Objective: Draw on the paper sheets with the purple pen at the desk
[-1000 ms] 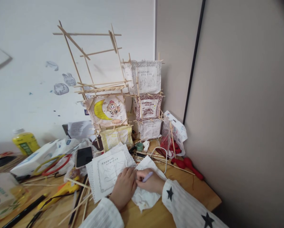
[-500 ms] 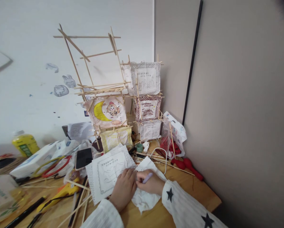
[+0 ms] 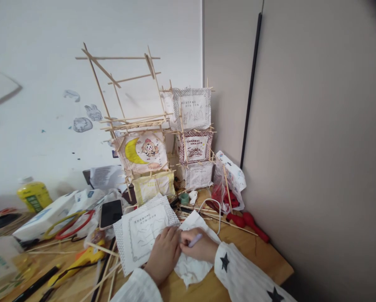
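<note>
My left hand (image 3: pixel 163 253) lies flat on the lower right part of a sheet with a black drawing and written characters (image 3: pixel 144 228), its fingers stretched out. Under that sheet shows a paper with a crosshatched border (image 3: pixel 120 247). My right hand (image 3: pixel 198 245) is closed around a light purple pen (image 3: pixel 194 240). Its tip is hidden behind the fingers, close beside my left fingertips. Beneath my right hand spreads a crumpled white tissue (image 3: pixel 191 268). Whether the pen touches the tissue or the sheet I cannot tell.
Behind the papers stands a stick frame (image 3: pixel 134 121) with decorated panels. Loose sticks (image 3: pixel 108 272), a yellow glue gun (image 3: pixel 77 262), a phone (image 3: pixel 111 214) and a yellow bottle (image 3: pixel 34 196) lie or stand on the left. Red balloons (image 3: pixel 251 224) rest near the right edge.
The camera view has tilted slightly upward, so the background sits a little lower. Both hands keep nearly the same place on the papers, the pen still in my right hand.
</note>
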A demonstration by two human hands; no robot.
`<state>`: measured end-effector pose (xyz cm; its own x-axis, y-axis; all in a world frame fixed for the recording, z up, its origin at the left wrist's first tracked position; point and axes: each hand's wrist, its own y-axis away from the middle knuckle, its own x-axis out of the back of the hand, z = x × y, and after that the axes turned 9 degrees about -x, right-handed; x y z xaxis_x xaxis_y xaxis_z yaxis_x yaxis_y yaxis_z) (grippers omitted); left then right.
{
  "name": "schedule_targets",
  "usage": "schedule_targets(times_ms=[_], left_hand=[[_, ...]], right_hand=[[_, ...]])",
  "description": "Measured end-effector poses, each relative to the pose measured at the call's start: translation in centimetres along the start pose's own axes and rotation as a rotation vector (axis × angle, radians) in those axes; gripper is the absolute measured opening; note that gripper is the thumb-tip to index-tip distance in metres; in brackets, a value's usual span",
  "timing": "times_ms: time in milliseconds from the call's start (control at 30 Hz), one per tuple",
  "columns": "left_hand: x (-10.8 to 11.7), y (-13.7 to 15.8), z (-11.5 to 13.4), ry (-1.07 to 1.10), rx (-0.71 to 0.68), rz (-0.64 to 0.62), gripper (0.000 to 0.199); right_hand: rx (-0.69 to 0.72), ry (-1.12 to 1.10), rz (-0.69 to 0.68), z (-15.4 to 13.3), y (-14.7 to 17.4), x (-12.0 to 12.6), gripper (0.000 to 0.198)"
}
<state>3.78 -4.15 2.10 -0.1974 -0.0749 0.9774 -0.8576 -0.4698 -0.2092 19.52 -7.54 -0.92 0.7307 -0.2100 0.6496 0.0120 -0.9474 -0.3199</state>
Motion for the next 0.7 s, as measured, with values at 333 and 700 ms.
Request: schedule_targets(times_ms=[333,700], left_hand=[[0.26,-0.01,0.20,-0.002,0.014,-0.008,0.040],[-0.24,-0.03,-0.10,-0.005,0.006,-0.004,0.040]], right_hand=[[0.000,-0.010,-0.006,-0.24,0.02,0.14,0.015],[-0.004,-0.020,-0.023,0.01,-0.01,-0.05,0.015]])
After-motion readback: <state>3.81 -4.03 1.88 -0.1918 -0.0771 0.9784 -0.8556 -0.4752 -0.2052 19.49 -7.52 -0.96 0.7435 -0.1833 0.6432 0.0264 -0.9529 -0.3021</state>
